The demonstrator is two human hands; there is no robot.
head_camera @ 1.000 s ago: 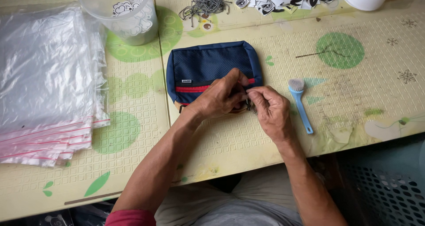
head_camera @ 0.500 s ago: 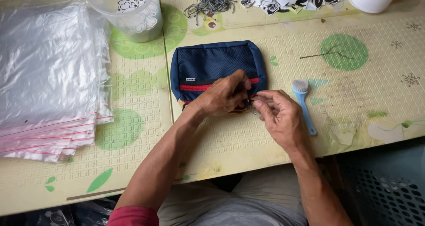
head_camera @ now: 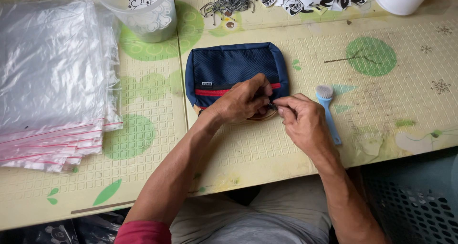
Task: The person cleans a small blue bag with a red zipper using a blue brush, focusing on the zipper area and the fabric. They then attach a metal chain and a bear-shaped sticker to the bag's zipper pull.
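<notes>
— Head view: where does the navy pouch [head_camera: 236,71] lie from the grip?
— Just beyond it, long axis left to right. Left hand [head_camera: 241,102] rests on its near edge, by the red zip; right hand [head_camera: 302,121] meets it from the right, fingertips pinched on something small, too tiny to tell.
— Nearby?
— Blue brush [head_camera: 328,111] just right of the right hand; plastic bags [head_camera: 50,77] well left. Nothing between.
</notes>
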